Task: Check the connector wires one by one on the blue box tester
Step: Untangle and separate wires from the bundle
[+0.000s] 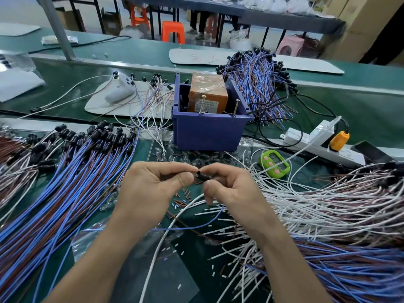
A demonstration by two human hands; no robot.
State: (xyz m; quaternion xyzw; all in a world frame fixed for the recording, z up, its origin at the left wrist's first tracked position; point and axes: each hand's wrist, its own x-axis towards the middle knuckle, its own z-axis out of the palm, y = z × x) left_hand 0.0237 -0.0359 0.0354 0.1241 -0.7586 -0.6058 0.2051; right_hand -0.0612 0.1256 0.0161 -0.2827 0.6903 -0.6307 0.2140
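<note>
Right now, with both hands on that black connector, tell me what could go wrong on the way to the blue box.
1. The left hand and right hand only pinch the small black connector by the fingertips; it could slip into the cut scraps below.
2. Its leads seem to trail among the loose white wires; lifting toward the blue box may snag and drag them.

Bright, even overhead light, soft shadows; wide-angle bending at the edges, slight blur in the corners.
</note>
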